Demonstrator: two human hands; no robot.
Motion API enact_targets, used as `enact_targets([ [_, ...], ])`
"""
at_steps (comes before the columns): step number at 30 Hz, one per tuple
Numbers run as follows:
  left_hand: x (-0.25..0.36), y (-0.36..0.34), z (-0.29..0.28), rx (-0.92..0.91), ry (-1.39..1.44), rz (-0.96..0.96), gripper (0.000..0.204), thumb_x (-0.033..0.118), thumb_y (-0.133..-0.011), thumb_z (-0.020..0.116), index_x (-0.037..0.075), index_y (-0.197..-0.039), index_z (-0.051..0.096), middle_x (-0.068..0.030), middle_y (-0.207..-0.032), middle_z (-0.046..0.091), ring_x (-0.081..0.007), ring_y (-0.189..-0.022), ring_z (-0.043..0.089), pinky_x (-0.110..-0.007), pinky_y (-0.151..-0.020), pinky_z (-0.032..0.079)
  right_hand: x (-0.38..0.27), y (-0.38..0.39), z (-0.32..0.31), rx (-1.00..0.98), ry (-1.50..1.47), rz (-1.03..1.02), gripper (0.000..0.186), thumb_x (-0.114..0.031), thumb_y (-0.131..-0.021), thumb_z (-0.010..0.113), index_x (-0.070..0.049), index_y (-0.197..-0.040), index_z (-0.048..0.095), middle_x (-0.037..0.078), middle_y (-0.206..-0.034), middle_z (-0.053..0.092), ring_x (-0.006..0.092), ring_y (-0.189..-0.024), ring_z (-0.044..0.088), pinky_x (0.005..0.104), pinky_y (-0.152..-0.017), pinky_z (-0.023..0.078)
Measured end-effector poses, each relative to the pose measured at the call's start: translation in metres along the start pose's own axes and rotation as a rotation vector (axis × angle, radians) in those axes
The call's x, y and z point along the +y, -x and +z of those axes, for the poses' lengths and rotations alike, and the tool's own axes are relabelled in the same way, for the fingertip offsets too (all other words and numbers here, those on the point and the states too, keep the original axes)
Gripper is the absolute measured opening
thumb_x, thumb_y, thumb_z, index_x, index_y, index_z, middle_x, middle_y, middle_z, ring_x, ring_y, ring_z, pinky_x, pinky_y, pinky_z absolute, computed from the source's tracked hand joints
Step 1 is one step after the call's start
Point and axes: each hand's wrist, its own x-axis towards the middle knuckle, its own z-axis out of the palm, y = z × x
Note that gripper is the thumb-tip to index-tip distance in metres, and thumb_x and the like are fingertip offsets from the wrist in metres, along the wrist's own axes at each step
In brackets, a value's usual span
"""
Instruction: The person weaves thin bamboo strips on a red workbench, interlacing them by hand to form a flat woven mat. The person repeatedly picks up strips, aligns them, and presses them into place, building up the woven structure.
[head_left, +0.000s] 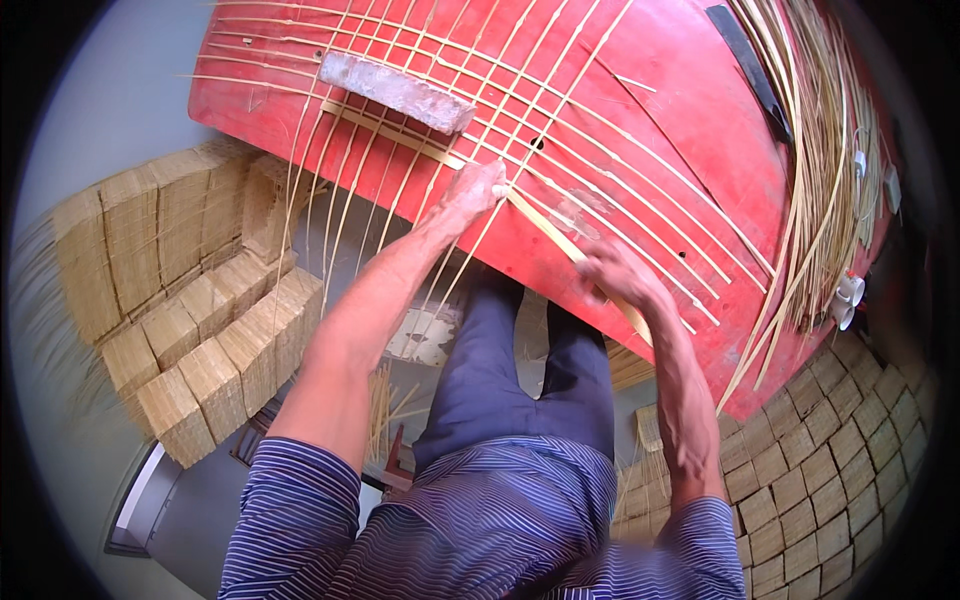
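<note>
A lattice of thin pale bamboo strips (545, 85) lies across the red table (700, 130). A wider flat bamboo strip (545, 228) runs along the lattice's near side and out past it to the right. My left hand (475, 192) is closed on this wide strip at the near edge of the lattice. Farther along it, toward the right, my right hand (620, 272) grips the same strip, whose end shows below the palm. A rough, grey-brown oblong block (397, 92) rests on the lattice, left of my left hand.
A heap of long loose strips (810, 150) lies along the table's right side, near a dark flat bar (748, 70) and white cups (848, 292). Stacked woven bundles (180, 330) stand at the left; more bundles (810, 470) fill the lower right. Several strip ends hang over the near edge.
</note>
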Motion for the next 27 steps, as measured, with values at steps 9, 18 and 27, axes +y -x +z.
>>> enact_targets([
  [9, 0.065, 0.021, 0.039, -0.092, -0.048, 0.051, 0.019, 0.022, -0.087, 0.069, 0.004, -0.086, 0.063, -0.0209, -0.077, 0.066, -0.0393, -0.079, 0.067, -0.048, -0.069, 0.05, 0.129, 0.02, -0.059, 0.328, 0.444, -0.147, 0.035, -0.026, -0.093, 0.059, 0.003, -0.074, 0.065, 0.018, -0.058, 0.06, 0.0313, -0.053, 0.064, 0.0432, -0.059, 0.053],
  [18, 0.104, 0.022, 0.126, 0.033, -0.094, 0.139, 0.021, 0.024, -0.085, 0.071, 0.007, -0.089, 0.059, -0.0179, -0.081, 0.066, -0.0403, -0.082, 0.065, -0.051, -0.068, 0.05, 0.15, -0.01, -0.053, 0.566, 0.735, -0.22, 0.036, -0.03, -0.094, 0.06, 0.0, -0.075, 0.069, 0.019, -0.055, 0.06, 0.0338, -0.058, 0.066, 0.0496, -0.06, 0.051],
  [27, 0.101, 0.013, 0.139, 0.001, -0.066, 0.005, 0.016, 0.02, -0.084, 0.07, 0.006, -0.085, 0.062, -0.0179, -0.079, 0.066, -0.041, -0.079, 0.065, -0.049, -0.067, 0.05, 0.16, -0.019, -0.053, 0.562, 0.709, -0.217, 0.039, -0.029, -0.094, 0.06, 0.0, -0.069, 0.066, 0.016, -0.053, 0.06, 0.0319, -0.056, 0.066, 0.0475, -0.059, 0.051],
])
